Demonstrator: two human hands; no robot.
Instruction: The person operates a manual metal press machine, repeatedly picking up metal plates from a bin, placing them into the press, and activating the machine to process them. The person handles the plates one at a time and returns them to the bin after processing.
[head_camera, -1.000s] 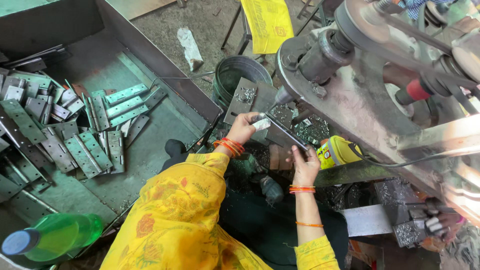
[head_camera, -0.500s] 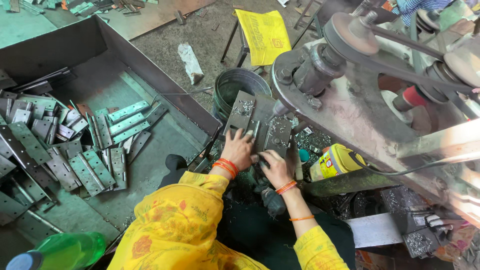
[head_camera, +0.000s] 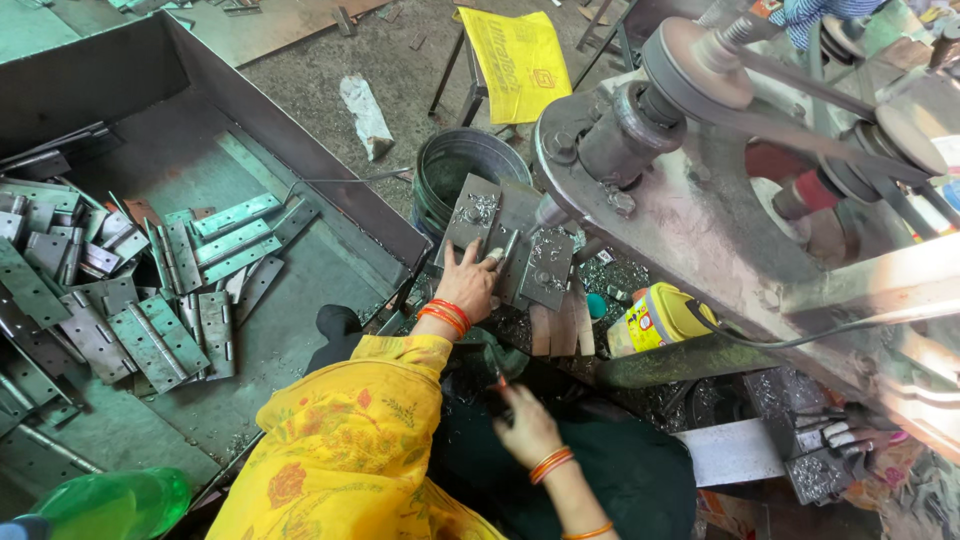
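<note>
The person's left hand (head_camera: 468, 283), ringed at the wrist by red and orange bangles (head_camera: 442, 316), lies flat with fingers spread on a large grey metal hinge (head_camera: 508, 240) that sits opened out on the bed of a belt-driven machine (head_camera: 720, 200), metal shavings scattered across its leaves. The hand presses on the hinge's near left edge rather than gripping it. The right hand (head_camera: 525, 425), also bangled, is down near the lap over dark green cloth, its fingers loosely curled; whether they hold anything cannot be told from this view. A yellow printed sleeve (head_camera: 350, 450) covers the left arm.

Just right of the hinge, a yellow canister (head_camera: 660, 318) lies tilted against the machine's frame, amid more shavings. Behind the hinge stands a round dark metal bucket (head_camera: 468, 165), and beyond it a yellow sack (head_camera: 520, 60) hangs over a stool on the dusty floor. To the left, a wide steel tray (head_camera: 300, 150) holds a heap of finished hinges (head_camera: 130, 290), most of them lying open and overlapping. A green plastic bottle (head_camera: 110, 505) lies at the lower left corner of the frame.
</note>
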